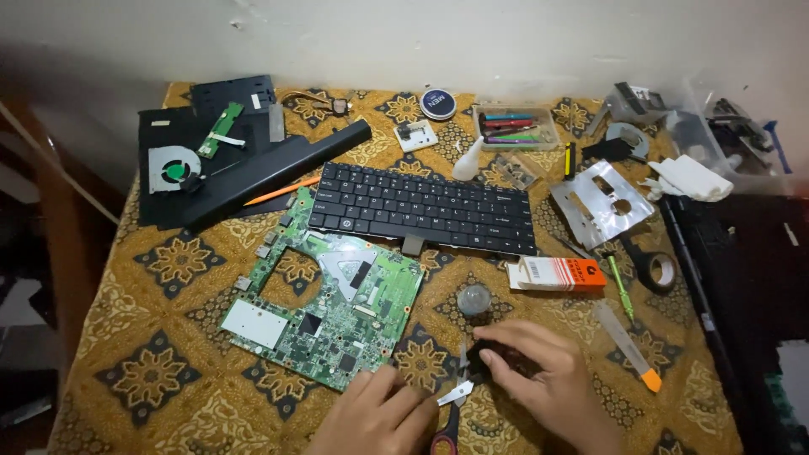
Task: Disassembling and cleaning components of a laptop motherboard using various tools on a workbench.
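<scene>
Head cam looking down at the bench: left hand (375, 414) lies on the cloth (168, 371) right at the scissors (451, 404), fingers curled by the blades; can't tell if it's actually gripping them. Right hand (539, 375) is pinched shut on a small dark part (487, 361), keeping it down near the front edge, probably to steady it next to the blades. Green motherboard (324, 307) sits just left of the hands, black keyboard (421, 206) behind it, so the middle stays free for work. A small round cap (474, 298) sits just beyond the hands.

Black keyboard (424, 207), green circuit board (329, 305), tape roll (658, 271)
</scene>
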